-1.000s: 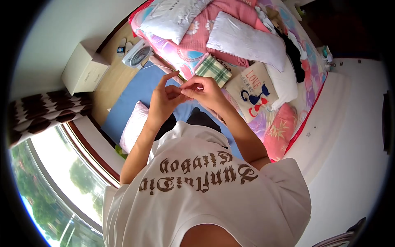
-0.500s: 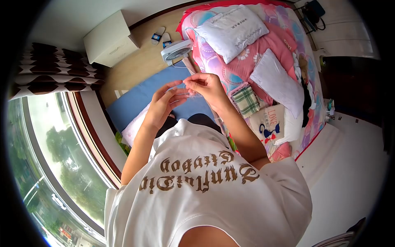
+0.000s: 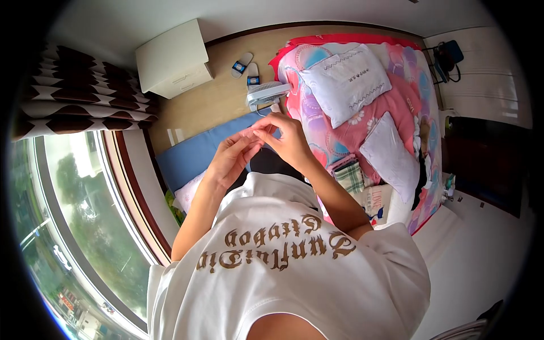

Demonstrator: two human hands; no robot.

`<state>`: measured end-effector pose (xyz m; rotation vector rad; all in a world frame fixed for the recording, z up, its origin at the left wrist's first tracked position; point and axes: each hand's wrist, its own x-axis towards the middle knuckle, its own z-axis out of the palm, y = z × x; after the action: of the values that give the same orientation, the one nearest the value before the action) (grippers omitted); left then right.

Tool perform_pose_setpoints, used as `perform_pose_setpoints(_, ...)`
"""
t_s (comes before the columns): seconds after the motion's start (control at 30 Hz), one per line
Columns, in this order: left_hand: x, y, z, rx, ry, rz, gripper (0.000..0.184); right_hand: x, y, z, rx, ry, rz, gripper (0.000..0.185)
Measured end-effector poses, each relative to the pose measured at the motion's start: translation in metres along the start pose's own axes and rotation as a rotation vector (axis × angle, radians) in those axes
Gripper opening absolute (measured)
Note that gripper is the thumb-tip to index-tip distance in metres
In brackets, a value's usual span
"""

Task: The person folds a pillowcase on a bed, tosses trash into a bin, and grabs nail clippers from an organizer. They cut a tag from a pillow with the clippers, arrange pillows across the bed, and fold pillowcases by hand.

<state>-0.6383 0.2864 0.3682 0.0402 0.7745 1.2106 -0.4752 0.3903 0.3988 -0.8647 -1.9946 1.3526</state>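
Note:
My left hand point(image 3: 231, 157) and my right hand point(image 3: 286, 137) meet in front of my waist, above the blue mat. Thumb and forefinger of the right hand are pinched together. Its fingertips touch those of my left hand, whose fingers are bent and pressed close. Whatever lies between the fingertips, if anything, is too small or hidden to name. The white T-shirt point(image 3: 294, 283) with brown lettering covers my body just below the hands.
A bed point(image 3: 311, 56) with a white pillow point(image 3: 345, 82) and folded plaid cloth point(image 3: 349, 178) is on the right. Ahead are a fan point(image 3: 266, 95), slippers point(image 3: 242, 65) and a white cabinet point(image 3: 175, 59). A blue mat point(image 3: 187, 158) lies below; a window point(image 3: 85, 226) is left.
Both hands have come closer together, and the left fingers, spread before, are now bent in against the right fingertips. The view has tilted up, so the room sits lower in the picture.

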Motion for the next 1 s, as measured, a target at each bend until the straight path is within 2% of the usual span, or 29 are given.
perform_pose_setpoints(0.07, 0.023, 0.01, -0.014, -0.028, 0.078, 0.039, 0.026, 0.024, 0.007, -0.004, 0.004, -0.064, 0.015, 0.012)
perform_pose_setpoints(0.13, 0.039, 0.032, -0.005, -0.056, 0.126, 0.078, 0.025, 0.054, 0.013, -0.009, 0.07, -0.097, -0.05, 0.01)
perform_pose_setpoints(0.2, 0.057, 0.05, -0.005, -0.015, 0.167, 0.118, 0.024, 0.085, 0.026, -0.015, 0.113, -0.163, -0.009, 0.01)
perform_pose_setpoints(0.27, 0.07, 0.066, -0.001, -0.065, 0.143, 0.151, 0.023, 0.109, 0.039, -0.017, 0.546, -0.133, 0.171, 0.014)
perform_pose_setpoints(0.3, 0.078, 0.078, 0.004, -0.071, 0.158, 0.185, 0.023, 0.124, 0.039, -0.023, 0.592, -0.158, 0.221, 0.015)
perform_pose_setpoints(0.53, 0.117, 0.144, 0.016, -0.087, 0.192, 0.259, 0.021, 0.207, 0.035, -0.032, 0.656, -0.245, 0.229, 0.02)
perform_pose_setpoints(0.57, 0.123, 0.153, 0.014, -0.069, 0.191, 0.265, 0.02, 0.219, 0.036, -0.031, 0.654, -0.252, 0.227, 0.02)
perform_pose_setpoints(0.63, 0.135, 0.172, 0.01, -0.044, 0.215, 0.288, 0.019, 0.243, 0.036, -0.024, 0.404, -0.274, -0.034, 0.023)
perform_pose_setpoints(0.77, 0.162, 0.208, -0.018, 0.088, 0.19, 0.38, 0.019, 0.294, 0.039, -0.008, 0.168, -0.258, -0.18, 0.02)
perform_pose_setpoints(0.87, 0.174, 0.259, -0.018, 0.242, 0.227, 0.347, 0.021, 0.337, 0.055, 0.01, 0.216, -0.209, -0.076, 0.017)
perform_pose_setpoints(0.9, 0.179, 0.276, -0.021, 0.306, 0.205, 0.317, 0.027, 0.353, 0.056, 0.016, 0.193, -0.174, -0.069, 0.014)
perform_pose_setpoints(1.0, 0.192, 0.322, -0.024, 0.185, 0.134, 0.267, 0.034, 0.394, 0.055, 0.02, 0.14, -0.129, -0.045, 0.01)
